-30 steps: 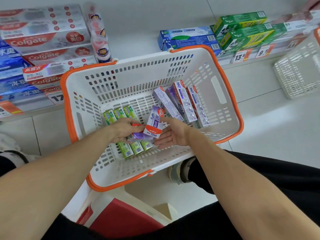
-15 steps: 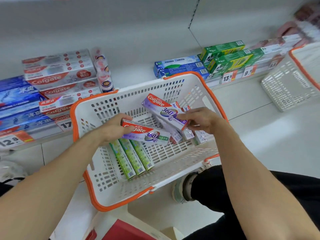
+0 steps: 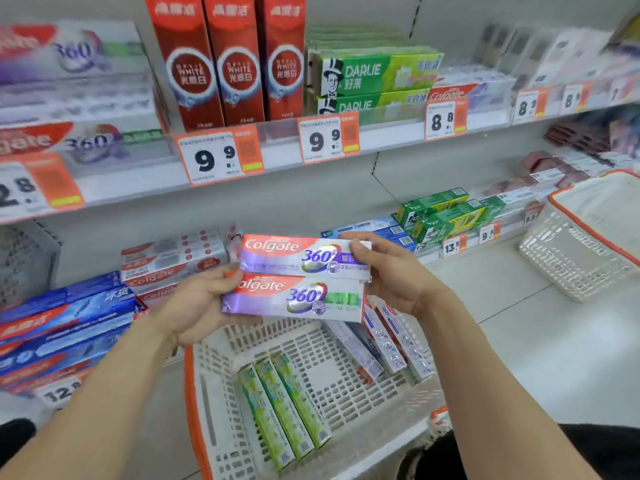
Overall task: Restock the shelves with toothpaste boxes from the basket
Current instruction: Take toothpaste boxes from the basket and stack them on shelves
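Observation:
Two Colgate 360 boxes are held level above the white basket with the orange rim (image 3: pixel 189 382). My left hand (image 3: pixel 194 304) grips the left end of the lower box (image 3: pixel 294 299). My right hand (image 3: pixel 391 271) grips the right end of the upper box (image 3: pixel 298 256), which lies against the lower one. In the basket lie three green boxes (image 3: pixel 284 408) side by side and several purple-and-white boxes (image 3: pixel 384 344) at the right. Matching Colgate 360 boxes (image 3: pixel 69 98) stand stacked on the upper shelf at the left.
The upper shelf carries red boxes (image 3: pixel 225 64), green Darlie boxes (image 3: pixel 377 77) and price tags (image 3: pixel 218 155). The lower shelf has blue boxes (image 3: pixel 62 323), red-and-white Colgate boxes (image 3: pixel 169 261) and green boxes (image 3: pixel 443 213). A second white basket (image 3: pixel 581 244) stands at the right.
Both hands lifted their Colgate 360 boxes up out of the basket and brought them together, one above the other. The view tilted up to the upper shelf.

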{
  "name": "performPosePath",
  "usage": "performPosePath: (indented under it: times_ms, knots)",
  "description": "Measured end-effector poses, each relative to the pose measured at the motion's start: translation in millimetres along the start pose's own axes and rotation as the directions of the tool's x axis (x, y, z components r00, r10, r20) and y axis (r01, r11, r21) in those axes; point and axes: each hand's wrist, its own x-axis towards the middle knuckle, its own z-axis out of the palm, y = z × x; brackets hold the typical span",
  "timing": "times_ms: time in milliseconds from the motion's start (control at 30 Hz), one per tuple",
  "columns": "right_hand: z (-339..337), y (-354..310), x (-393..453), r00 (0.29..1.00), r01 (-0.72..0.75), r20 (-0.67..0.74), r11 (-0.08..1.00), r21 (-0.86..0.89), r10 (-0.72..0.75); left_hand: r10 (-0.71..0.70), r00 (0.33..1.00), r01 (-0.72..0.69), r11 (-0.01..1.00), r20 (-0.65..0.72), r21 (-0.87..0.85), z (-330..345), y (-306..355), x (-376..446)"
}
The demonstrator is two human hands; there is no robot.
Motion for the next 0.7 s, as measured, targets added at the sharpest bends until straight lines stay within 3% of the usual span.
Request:
performPosePath:
  times_ms: [100, 233, 367, 700]
  knots:
    - [36, -14, 5, 0.996, 0.075, -0.038, 0.997, -0.003, -0.075, 0.063, 0.994, -0.059, 0.997, -0.094, 0.042, 1, 30, -9]
    - [82, -29, 5, 0.972, 0.216, -0.101, 0.976, 0.031, -0.212, 0.143, 0.982, -0.131, 0.986, -0.121, 0.103, 1, 69, -32]
    - [115, -34, 2, 0.927, 0.326, -0.190, 0.945, -0.012, -0.322, 0.116, 0.981, -0.080, 0.972, -0.158, 0.219, -3, 90, -56]
    - [196, -20, -21, 0.928, 0.330, -0.251, 0.918, 0.220, -0.274, 0.343, 0.911, -0.248, 0.899, -0.229, 0.361, -43, 116, -106]
